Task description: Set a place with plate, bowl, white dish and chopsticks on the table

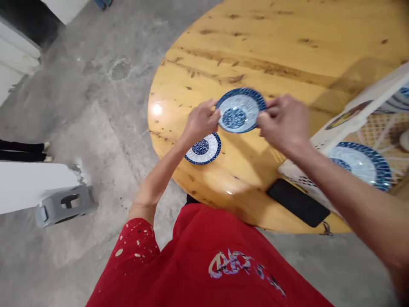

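Note:
I hold a small blue-and-white patterned bowl (239,111) above the round wooden table (271,51), tilted toward me. My left hand (200,121) pinches its left rim and my right hand (283,123) grips its right rim. Just below the left hand, a matching small plate (204,149) lies flat on the table near its left edge.
A white plastic basket (354,123) at the right holds more blue-and-white dishes (361,164). A black phone (298,202) lies at the table's near edge. On the concrete floor at left stand a grey plastic stool (65,204) and a white panel (28,185).

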A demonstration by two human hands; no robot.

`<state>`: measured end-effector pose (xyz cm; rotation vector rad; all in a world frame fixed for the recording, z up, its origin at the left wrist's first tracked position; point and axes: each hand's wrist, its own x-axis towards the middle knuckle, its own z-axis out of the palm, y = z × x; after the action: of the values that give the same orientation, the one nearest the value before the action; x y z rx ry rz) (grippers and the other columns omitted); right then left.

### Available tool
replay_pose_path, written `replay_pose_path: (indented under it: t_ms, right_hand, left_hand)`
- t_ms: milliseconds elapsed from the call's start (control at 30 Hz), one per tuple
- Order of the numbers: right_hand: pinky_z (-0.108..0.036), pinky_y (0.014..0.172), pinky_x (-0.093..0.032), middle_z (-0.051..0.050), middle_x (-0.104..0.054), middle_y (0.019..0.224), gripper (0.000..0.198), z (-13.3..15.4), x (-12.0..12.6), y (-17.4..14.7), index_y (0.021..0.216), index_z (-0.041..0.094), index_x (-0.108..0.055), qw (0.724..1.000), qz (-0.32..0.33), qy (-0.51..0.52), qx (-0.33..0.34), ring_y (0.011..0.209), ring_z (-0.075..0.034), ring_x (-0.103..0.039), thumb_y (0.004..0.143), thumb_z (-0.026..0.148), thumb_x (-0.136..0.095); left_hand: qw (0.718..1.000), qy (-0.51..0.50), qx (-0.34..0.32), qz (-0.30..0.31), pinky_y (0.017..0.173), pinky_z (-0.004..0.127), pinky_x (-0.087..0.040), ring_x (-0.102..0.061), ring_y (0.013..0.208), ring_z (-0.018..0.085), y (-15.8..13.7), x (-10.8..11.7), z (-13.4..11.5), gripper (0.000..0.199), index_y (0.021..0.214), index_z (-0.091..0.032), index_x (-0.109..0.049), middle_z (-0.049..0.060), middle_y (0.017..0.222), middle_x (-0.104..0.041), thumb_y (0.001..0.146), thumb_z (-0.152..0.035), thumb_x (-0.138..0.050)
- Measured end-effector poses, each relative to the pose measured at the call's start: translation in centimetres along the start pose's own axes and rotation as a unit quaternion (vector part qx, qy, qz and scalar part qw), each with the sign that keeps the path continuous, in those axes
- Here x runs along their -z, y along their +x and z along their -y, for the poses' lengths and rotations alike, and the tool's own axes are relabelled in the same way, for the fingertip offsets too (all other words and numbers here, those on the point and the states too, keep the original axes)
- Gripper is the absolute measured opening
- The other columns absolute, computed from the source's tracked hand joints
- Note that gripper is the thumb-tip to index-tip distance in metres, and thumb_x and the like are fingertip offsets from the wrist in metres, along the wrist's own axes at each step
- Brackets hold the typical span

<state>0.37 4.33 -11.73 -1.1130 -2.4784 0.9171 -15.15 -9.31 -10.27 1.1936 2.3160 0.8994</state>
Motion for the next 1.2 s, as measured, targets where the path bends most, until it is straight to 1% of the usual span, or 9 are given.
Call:
replay_pose_path:
  t_ms: [100, 167, 267, 367, 467, 600, 767, 1033, 1200]
  right_hand:
    - [-0.039, 0.073, -0.052, -0.005, -0.067, 0.071, 0.014, 1.3, -6.5, -1.0, 0.094, 0.022, -0.056, 0.998, 0.043, -0.003, -0.037, 0.068, -0.026, -0.066, 0.081, 0.025, -0.050]
    - [-0.040, 0.077, -0.051, -0.006, -0.068, 0.073, 0.019, 1.3, -10.0, -1.8, 0.098, 0.020, -0.054, 0.997, 0.061, -0.021, -0.047, 0.072, -0.028, -0.066, 0.080, 0.022, -0.049]
    - [-0.041, 0.081, -0.049, -0.010, -0.069, 0.077, 0.022, 1.0, -13.7, -2.9, 0.100, 0.018, -0.053, 0.994, 0.077, -0.058, -0.058, 0.080, -0.031, -0.066, 0.079, 0.021, -0.048]
    - [-0.041, 0.082, -0.048, -0.013, -0.071, 0.082, 0.024, 0.8, -15.8, -3.8, 0.103, 0.017, -0.052, 0.990, 0.089, -0.085, -0.070, 0.085, -0.033, -0.065, 0.080, 0.022, -0.047]
    - [-0.040, 0.083, -0.048, -0.014, -0.072, 0.084, 0.028, 0.6, -17.0, -4.6, 0.107, 0.015, -0.052, 0.986, 0.101, -0.100, -0.083, 0.088, -0.034, -0.066, 0.082, 0.023, -0.046]
    - [-0.039, 0.086, -0.048, -0.014, -0.072, 0.084, 0.030, 0.2, -17.8, -5.0, 0.111, 0.015, -0.051, 0.984, 0.104, -0.111, -0.097, 0.092, -0.034, -0.067, 0.083, 0.024, -0.045]
    - [-0.039, 0.084, -0.049, -0.013, -0.072, 0.086, 0.031, -0.5, -18.2, -5.2, 0.111, 0.015, -0.050, 0.982, 0.101, -0.106, -0.115, 0.089, -0.032, -0.068, 0.083, 0.024, -0.045]
    - [-0.040, 0.082, -0.049, -0.010, -0.070, 0.077, 0.027, -0.7, -18.2, -5.4, 0.105, 0.017, -0.050, 0.988, 0.084, -0.085, -0.102, 0.085, -0.032, -0.067, 0.079, 0.023, -0.047]
    - [-0.039, 0.080, -0.049, -0.009, -0.069, 0.075, 0.028, -0.8, -18.3, -5.7, 0.106, 0.016, -0.051, 0.988, 0.088, -0.073, -0.108, 0.082, -0.031, -0.067, 0.080, 0.023, -0.049]
  left_hand:
    - [0.999, -0.007, 0.043, 0.023, 0.069, 0.025, -0.055, -0.071, 0.064, 0.017, -1.5, 0.3, 5.8, 0.027, 0.099, -0.018, -0.070, -0.002, 0.054, -0.064, 0.088, -0.013, -0.046]
    - [0.997, -0.004, 0.066, 0.047, 0.071, 0.026, -0.054, -0.070, 0.064, 0.018, -2.3, 0.0, 9.0, 0.029, 0.102, -0.018, -0.070, -0.001, 0.055, -0.065, 0.088, -0.015, -0.045]
    - [0.992, 0.019, 0.087, 0.084, 0.074, 0.026, -0.053, -0.071, 0.069, 0.019, -3.0, -0.9, 12.7, 0.032, 0.103, -0.018, -0.070, 0.001, 0.059, -0.067, 0.086, -0.017, -0.043]
    - [0.987, 0.048, 0.105, 0.108, 0.079, 0.026, -0.052, -0.072, 0.079, 0.020, -3.4, -1.7, 14.8, 0.037, 0.113, -0.016, -0.069, 0.002, 0.066, -0.071, 0.086, -0.017, -0.043]
    - [0.985, 0.060, 0.106, 0.123, 0.087, 0.027, -0.050, -0.071, 0.089, 0.021, -3.7, -2.2, 15.7, 0.044, 0.126, -0.013, -0.063, 0.004, 0.075, -0.075, 0.088, -0.018, -0.043]
    - [0.983, 0.064, 0.091, 0.145, 0.091, 0.028, -0.049, -0.071, 0.094, 0.021, -3.8, -2.4, 16.0, 0.040, 0.119, -0.015, -0.066, 0.005, 0.081, -0.076, 0.088, -0.018, -0.042]
    - [0.981, 0.075, 0.096, 0.153, 0.089, 0.028, -0.050, -0.071, 0.096, 0.021, -3.7, -2.9, 16.3, 0.044, 0.128, -0.017, -0.062, 0.003, 0.081, -0.076, 0.089, -0.020, -0.041]
    - [0.978, 0.121, 0.048, 0.166, 0.084, 0.029, -0.051, -0.071, 0.093, 0.023, -3.1, -2.4, 15.8, 0.035, 0.102, -0.020, -0.069, 0.004, 0.074, -0.074, 0.082, -0.015, -0.041]
    - [0.977, 0.124, 0.040, 0.171, 0.082, 0.027, -0.050, -0.070, 0.093, 0.021, -2.7, -2.4, 15.9, 0.032, 0.101, -0.020, -0.069, 0.002, 0.075, -0.074, 0.082, -0.016, -0.044]
